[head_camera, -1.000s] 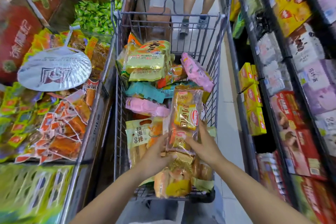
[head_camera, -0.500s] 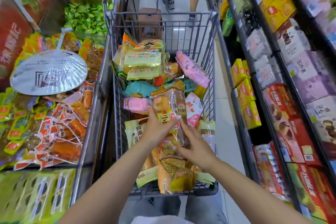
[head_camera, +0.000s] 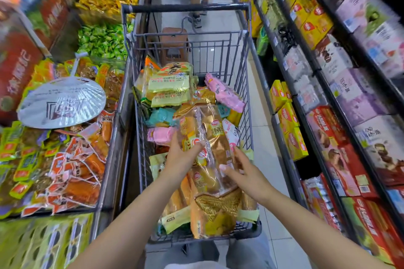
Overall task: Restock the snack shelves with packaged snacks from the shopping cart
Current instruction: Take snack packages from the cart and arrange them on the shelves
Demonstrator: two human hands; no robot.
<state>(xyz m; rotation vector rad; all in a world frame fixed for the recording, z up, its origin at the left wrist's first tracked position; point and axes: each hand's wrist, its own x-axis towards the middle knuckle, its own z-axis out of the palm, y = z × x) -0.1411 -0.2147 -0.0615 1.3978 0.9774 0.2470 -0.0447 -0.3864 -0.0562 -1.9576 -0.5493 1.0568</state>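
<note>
**Bread pack coming out of the cart**

Both hands worked the pick-up step: the left hand (head_camera: 182,160) gripped the bread pack (head_camera: 209,150) lying atop the shopping cart (head_camera: 247,85) load — the right hand (head_camera: 247,176) pressed its side, fingers spread. Next, seemingly, a lift clear toward the snack shelves (head_camera: 328,98).

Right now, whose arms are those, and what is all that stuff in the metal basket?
Those arms belong to a person wearing a camera on their head, so you see what they see, looking down. The metal basket is a shopping cart full of snack packs. Both hands are on a long golden bread bag lying on top of the pile: the left hand holds its left side, the right hand touches its right side. Pink packs and green packs lie further back. Store shelves with boxes stand on the right, and bins of sweets with a white fan on the left.
</note>
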